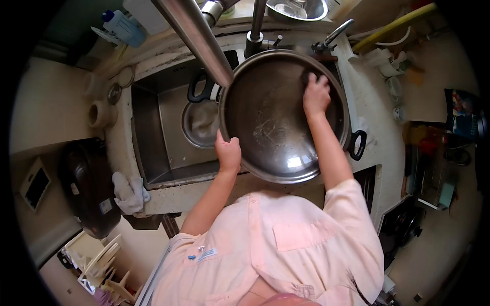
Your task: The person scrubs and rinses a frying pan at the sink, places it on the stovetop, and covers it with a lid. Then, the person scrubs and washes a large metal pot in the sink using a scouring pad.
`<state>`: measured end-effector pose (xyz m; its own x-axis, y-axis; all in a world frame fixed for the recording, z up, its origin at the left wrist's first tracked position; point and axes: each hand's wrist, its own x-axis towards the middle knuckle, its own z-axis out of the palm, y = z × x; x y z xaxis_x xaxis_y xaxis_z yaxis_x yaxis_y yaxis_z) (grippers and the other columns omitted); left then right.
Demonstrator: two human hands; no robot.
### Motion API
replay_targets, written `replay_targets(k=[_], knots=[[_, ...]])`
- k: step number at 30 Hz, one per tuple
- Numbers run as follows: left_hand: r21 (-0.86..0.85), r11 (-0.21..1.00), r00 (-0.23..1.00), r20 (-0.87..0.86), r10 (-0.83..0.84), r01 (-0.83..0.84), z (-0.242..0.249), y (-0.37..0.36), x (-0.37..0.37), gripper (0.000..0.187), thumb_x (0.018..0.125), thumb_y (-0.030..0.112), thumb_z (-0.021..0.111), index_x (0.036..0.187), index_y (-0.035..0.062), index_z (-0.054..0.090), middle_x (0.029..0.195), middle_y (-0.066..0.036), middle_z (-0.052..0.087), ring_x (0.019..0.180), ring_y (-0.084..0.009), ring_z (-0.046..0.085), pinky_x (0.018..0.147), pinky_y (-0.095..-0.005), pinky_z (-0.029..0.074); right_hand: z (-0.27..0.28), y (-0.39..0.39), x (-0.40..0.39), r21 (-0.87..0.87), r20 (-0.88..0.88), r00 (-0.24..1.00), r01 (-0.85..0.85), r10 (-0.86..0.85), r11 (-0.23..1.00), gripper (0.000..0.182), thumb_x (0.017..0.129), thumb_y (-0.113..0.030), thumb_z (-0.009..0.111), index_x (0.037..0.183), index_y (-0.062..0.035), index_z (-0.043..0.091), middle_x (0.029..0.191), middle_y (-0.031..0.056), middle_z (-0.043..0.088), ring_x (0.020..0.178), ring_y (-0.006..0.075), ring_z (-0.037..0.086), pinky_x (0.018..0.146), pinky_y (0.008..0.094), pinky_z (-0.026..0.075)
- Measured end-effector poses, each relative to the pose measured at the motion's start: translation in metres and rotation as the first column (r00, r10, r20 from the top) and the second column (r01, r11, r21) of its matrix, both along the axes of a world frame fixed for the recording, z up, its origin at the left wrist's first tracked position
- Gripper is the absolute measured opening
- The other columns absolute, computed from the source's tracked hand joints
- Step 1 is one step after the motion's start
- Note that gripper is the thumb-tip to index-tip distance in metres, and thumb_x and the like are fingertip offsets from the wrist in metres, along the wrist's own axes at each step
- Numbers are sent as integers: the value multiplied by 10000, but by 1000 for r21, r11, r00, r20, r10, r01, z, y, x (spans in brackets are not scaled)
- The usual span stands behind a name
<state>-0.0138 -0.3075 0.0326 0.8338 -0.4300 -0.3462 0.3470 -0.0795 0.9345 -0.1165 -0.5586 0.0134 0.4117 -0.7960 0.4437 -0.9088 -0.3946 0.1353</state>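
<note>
A large steel pan (265, 102) with two black handles lies tilted over the right part of the sink, its inside facing me. Wet streaks and a bright reflection show on its bottom. My left hand (228, 154) grips the rim at the lower left, thumb pointing up. Inside the pan, near the upper right wall, my right hand (317, 96) presses a small dark scrubber (305, 78) against the metal. Fingers hide most of that scrubber, and the hand is slightly blurred. The faucet spout (199, 43) reaches down beside the pan's upper left rim.
In the sink (168, 158), a round metal bowl (201, 122) sits left of the pan. A white cloth (128, 193) hangs over the front counter edge. A blue bottle (124, 28) and a steel basin (297, 9) stand behind. Cups (392, 64) line the right side.
</note>
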Motion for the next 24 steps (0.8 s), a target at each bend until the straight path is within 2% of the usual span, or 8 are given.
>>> replay_targets(k=[4, 7, 8, 11, 13, 17, 21, 24], knots=[[27, 993, 989, 87, -116, 114, -6, 5, 2, 498, 712, -61, 438, 1209, -29, 456, 1009, -80, 606, 818, -129, 554, 730, -226, 449, -2, 0, 25, 284, 194, 973, 69, -128, 956, 146, 855, -125, 488, 981, -58, 461, 927, 182, 498, 684, 335, 628, 524, 376, 535], [157, 980, 991, 40, -126, 119, -8, 8, 2, 494, 709, -62, 441, 1201, -31, 458, 988, -77, 611, 778, -115, 548, 685, -217, 450, -2, 30, 88, 343, 238, 963, -206, 127, 916, 117, 893, -164, 459, 959, -73, 495, 935, 182, 517, 696, 313, 623, 587, 406, 529], [144, 981, 989, 57, -137, 128, -6, 8, 2, 491, 710, -63, 444, 1200, -31, 459, 996, -78, 609, 794, -117, 550, 703, -223, 451, -4, 50, 100, 394, 267, 938, -317, 222, 863, 249, 808, -146, 582, 1021, -85, 470, 944, 177, 490, 738, 353, 585, 619, 451, 510], [107, 987, 984, 120, -132, 120, -5, 5, 4, 483, 710, -49, 459, 1193, -49, 458, 1000, -104, 612, 838, -147, 561, 763, -252, 453, 2, 118, 73, 360, 191, 752, -651, 631, 668, 338, 760, -82, 530, 1095, -105, 492, 1031, 164, 470, 861, 319, 545, 619, 368, 533], [95, 994, 982, 179, -63, 46, -17, 2, 2, 487, 704, -16, 476, 1185, -89, 451, 977, -153, 624, 860, -194, 577, 811, -286, 454, 18, 143, 38, 609, 136, 696, -620, 705, 494, 326, 743, -91, 551, 1066, -124, 521, 1017, 155, 475, 868, 316, 541, 625, 368, 527], [-22, 999, 1000, -2, 28, -28, -12, 1, -5, 470, 722, -31, 461, 1189, -77, 458, 1043, -137, 604, 919, -206, 564, 834, -278, 443, 10, 122, 14, 531, 122, 559, -735, 820, 422, 238, 729, -103, 563, 964, -139, 549, 1006, 125, 487, 857, 303, 539, 601, 360, 515], [-38, 999, 997, -80, 23, -26, 1, -1, -4, 462, 723, -66, 434, 1182, -50, 476, 1062, -121, 597, 943, -194, 561, 845, -276, 439, 18, 54, -2, 520, -61, 806, -478, 589, 708, 272, 753, -73, 540, 1013, -147, 564, 1033, 130, 479, 904, 342, 510, 620, 380, 527], [-92, 996, 989, -150, 3, -17, 5, -4, 1, 463, 718, -82, 429, 1175, -35, 485, 1062, -115, 599, 942, -182, 563, 846, -271, 437, 16, 84, -36, 628, -113, 887, -286, 448, 724, 235, 798, -92, 515, 1019, -142, 573, 1114, 174, 440, 913, 398, 500, 681, 430, 540]])
